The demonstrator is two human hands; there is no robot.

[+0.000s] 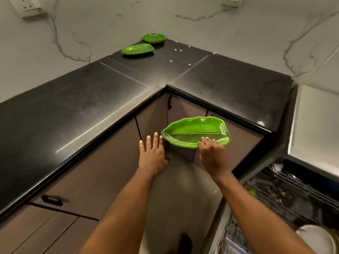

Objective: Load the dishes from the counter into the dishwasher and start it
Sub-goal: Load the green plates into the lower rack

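leaf plate (194, 131) — glossy green plastic | counter (73, 99) — polished black stone | wall (110, 19) — veined marble

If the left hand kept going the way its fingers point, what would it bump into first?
Most likely the brown cabinet door under the black counter, though depth is hard to judge. The left hand would pass just left of the green leaf-shaped plate.

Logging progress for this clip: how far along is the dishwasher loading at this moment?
Done: the open dishwasher rack already holds a white plate. In hand: the right hand grips a green leaf plate in the air; the left hand is open and empty. Left: a long green dish and a rounder green dish sit on the counter by the far wall, and the dishwasher, open, cannot have been started.
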